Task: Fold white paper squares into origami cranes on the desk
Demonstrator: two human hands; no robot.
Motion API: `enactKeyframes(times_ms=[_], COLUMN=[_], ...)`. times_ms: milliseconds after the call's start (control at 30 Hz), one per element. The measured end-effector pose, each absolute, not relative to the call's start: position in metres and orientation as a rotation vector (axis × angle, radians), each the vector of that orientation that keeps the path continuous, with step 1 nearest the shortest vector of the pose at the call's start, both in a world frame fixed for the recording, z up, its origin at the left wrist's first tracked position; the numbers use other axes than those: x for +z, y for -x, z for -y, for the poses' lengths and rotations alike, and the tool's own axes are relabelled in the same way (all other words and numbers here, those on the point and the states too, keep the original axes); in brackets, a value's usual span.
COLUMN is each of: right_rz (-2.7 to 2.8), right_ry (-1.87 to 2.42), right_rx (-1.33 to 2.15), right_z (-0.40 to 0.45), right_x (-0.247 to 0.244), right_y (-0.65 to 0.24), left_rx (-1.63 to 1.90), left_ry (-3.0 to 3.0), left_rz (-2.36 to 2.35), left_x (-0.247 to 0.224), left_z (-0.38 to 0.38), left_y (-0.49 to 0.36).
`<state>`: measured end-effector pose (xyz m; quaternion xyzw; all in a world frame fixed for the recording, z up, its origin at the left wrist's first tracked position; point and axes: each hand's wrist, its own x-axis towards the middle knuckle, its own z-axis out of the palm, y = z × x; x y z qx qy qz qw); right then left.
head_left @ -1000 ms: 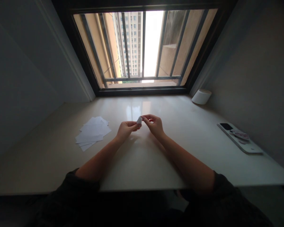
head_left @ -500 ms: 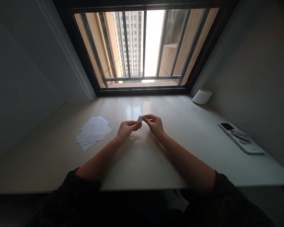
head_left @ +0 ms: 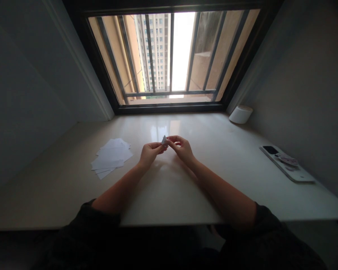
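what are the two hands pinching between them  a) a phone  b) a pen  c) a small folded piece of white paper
c: the left hand and right hand meet at the fingertips on the small folded piece of white paper.

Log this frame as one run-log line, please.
left hand: pinching small folded white paper | right hand: pinching it too | nearby: loose white paper sheets

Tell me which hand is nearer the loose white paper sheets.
Left. The left hand is right of the loose white paper sheets, not touching them; the right hand lies farther right, past the small folded paper both pinch.
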<state>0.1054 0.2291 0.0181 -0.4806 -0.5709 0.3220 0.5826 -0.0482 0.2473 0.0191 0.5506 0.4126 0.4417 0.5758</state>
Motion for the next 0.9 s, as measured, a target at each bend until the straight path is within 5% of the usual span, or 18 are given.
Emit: enactKeyframes(times_ms=[300, 900], right_rz=[1.184, 1.174], right_ry=[1.097, 1.193], right_rx=[0.914, 0.687], right_z=[-0.232, -0.231], right_x=[0.015, 0.014], right_y=[-0.107, -0.104], left_rx=[0.947, 1.131], left_ry=[-1.303, -1.240], left_rz=[-0.942, -0.995], left_x=[0.015, 0.017], left_z=[-0.250, -0.243], left_y=[0.050, 0.041])
